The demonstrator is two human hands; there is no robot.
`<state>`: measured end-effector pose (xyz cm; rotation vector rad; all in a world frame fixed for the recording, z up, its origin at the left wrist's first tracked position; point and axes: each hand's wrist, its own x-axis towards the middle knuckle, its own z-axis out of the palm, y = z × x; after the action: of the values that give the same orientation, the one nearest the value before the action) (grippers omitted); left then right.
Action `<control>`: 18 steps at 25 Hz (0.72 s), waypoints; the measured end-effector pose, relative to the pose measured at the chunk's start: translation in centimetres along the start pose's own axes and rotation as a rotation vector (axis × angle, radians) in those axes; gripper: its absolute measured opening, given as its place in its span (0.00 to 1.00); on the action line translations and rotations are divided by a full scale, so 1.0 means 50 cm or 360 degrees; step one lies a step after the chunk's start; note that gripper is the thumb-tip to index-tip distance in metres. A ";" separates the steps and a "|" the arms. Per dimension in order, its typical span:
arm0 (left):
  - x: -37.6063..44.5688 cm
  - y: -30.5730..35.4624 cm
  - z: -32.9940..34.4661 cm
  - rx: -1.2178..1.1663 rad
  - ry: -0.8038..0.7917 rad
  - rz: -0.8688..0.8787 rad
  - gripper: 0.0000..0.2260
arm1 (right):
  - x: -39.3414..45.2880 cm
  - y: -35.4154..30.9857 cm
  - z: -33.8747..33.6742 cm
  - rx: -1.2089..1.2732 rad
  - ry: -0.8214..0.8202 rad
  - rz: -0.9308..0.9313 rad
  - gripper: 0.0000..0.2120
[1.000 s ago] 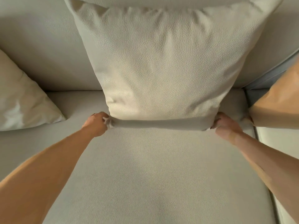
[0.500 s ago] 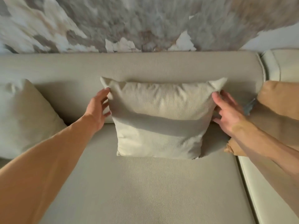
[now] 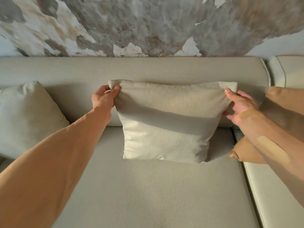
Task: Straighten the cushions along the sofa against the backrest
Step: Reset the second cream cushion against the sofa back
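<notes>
A beige square cushion (image 3: 166, 129) stands upright in the middle of the sofa seat (image 3: 148, 195), leaning on the backrest (image 3: 148, 69). My left hand (image 3: 103, 98) pinches its upper left corner between thumb and fingers. My right hand (image 3: 240, 107) holds its upper right corner, thumb on the front face and fingers spread down the side edge. A second pale cushion (image 3: 24, 117) leans on the backrest at the far left. A tan cushion (image 3: 284, 112) sits at the right, partly hidden behind my right forearm.
A wall (image 3: 148, 25) with a grey, white and brown marbled pattern rises behind the sofa. A lighter sofa section (image 3: 279, 195) adjoins on the right, with its own backrest corner (image 3: 289, 71) at the upper right.
My hands left the cushion's lower corners, moved up its sides, and now grip its top corners. The view pulled back and the cushion stands against the backrest.
</notes>
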<state>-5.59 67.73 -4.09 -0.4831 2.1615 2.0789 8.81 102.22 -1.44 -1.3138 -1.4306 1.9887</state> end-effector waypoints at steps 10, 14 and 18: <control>-0.003 -0.025 0.013 -0.0007 -0.0216 -0.0070 0.05 | 0.032 0.000 -0.028 -0.0006 -0.0080 -0.0082 0.27; -0.001 -0.017 0.007 0.0048 -0.0341 -0.0078 0.09 | 0.024 0.005 -0.040 0.0004 -0.0218 -0.0054 0.28; -0.036 -0.054 -0.016 0.0047 -0.0605 -0.0293 0.25 | 0.022 0.062 -0.089 -0.0357 -0.0622 0.0217 0.49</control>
<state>-2.95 67.16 -6.11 -0.2460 1.8530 1.8601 12.65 104.12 -4.90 -1.1787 -1.8291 2.3272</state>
